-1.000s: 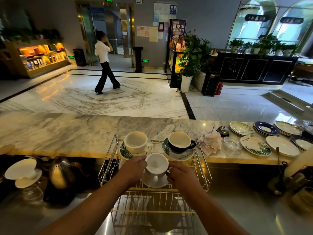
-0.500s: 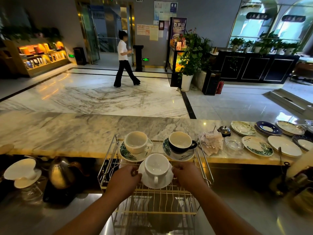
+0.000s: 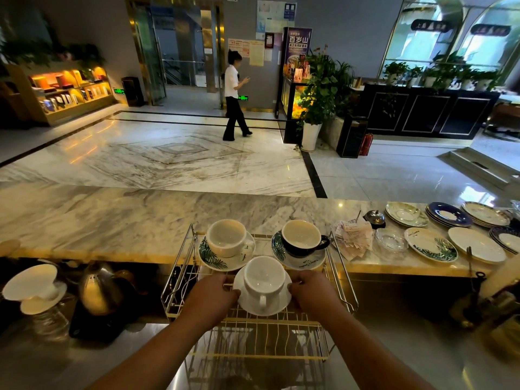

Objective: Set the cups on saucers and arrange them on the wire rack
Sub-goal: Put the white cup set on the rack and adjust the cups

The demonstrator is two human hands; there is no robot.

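A white cup [image 3: 263,278] stands on a plain white saucer [image 3: 281,304] on the upper tier of the wire rack [image 3: 180,266], handle toward me. My left hand [image 3: 209,295] grips the saucer's left rim and my right hand [image 3: 312,292] grips its right rim. Behind it on the rack, a white cup [image 3: 227,237] rests on a leaf-print saucer [image 3: 209,257] at the left. To the right, a dark-sided cup [image 3: 302,239] sits on a second leaf-print saucer [image 3: 305,263].
Several loose saucers and plates [image 3: 430,244] lie on the marble counter [image 3: 112,218] at the right, beside a glass dish [image 3: 391,239], paper slips [image 3: 353,235] and a bell [image 3: 374,218]. A metal kettle [image 3: 98,288] and a white dripper [image 3: 32,284] stand left of the rack. A person [image 3: 233,94] walks across the lobby.
The cup and saucer have come slightly nearer to me on the rack, and both hands now hold the saucer's rim. The person in the lobby has walked to the right.
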